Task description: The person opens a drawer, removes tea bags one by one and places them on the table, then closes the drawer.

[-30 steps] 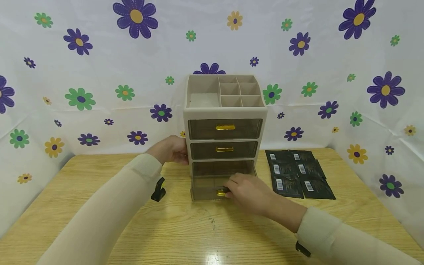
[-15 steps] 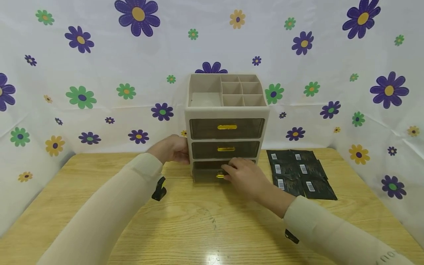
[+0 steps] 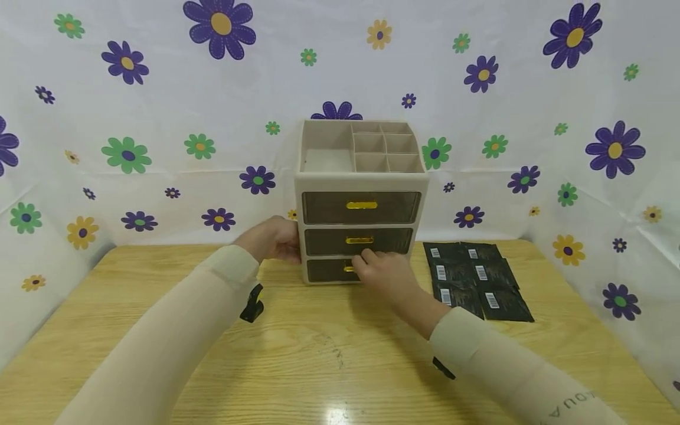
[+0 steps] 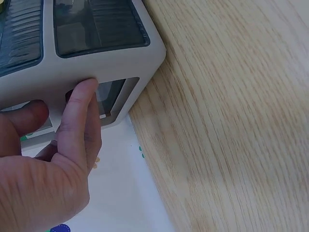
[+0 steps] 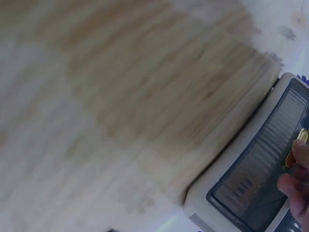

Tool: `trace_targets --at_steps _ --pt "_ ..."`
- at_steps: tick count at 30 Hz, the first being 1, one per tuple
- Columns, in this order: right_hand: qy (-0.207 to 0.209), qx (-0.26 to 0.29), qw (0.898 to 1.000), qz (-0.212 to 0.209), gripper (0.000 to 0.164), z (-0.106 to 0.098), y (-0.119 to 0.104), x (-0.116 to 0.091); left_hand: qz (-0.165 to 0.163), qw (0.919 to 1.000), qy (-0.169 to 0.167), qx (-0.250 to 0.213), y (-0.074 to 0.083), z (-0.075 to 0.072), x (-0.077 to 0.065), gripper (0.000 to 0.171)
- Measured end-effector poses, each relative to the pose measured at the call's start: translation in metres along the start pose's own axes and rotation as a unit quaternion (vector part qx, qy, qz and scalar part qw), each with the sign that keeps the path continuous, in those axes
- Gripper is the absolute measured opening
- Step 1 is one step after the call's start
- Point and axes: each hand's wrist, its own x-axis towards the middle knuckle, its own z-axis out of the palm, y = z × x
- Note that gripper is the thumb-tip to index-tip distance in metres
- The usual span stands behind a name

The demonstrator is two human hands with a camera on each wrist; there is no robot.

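A beige desktop organizer (image 3: 361, 182) with three smoky drawers and gold handles stands upright at the back of the table. My left hand (image 3: 272, 239) holds its left side; in the left wrist view, thumb and fingers (image 4: 77, 113) lie at the openings of the side wall. The bottom drawer (image 3: 325, 271) is flush with the frame. At its gold handle (image 5: 303, 135) is my right hand (image 3: 388, 276), thumb and fingertips pinching it. Part of that drawer is hidden behind the right hand. The middle drawer (image 3: 319, 241) and top drawer (image 3: 324, 208) are in too.
Several black flat packets (image 3: 504, 304) with white barcode labels lie overlapping to the right of the organizer. Open compartments (image 3: 326, 159) form the organizer's top. A flower-patterned white cloth (image 3: 159, 118) hangs behind the wooden table (image 3: 287, 360).
The bottom drawer has slid from pulled out to fully in, the right hand moving back toward the organizer with it. The left hand has stayed on the organizer's side.
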Motion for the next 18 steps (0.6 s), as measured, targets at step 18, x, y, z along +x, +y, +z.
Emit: trace_targets --at_steps 18 --pt "-0.128 0.176 0.973 0.077 0.018 -0.004 0.005 -0.015 0.055 0.9965 0.060 -0.020 -0.029 -0.005 -0.005 0.031"
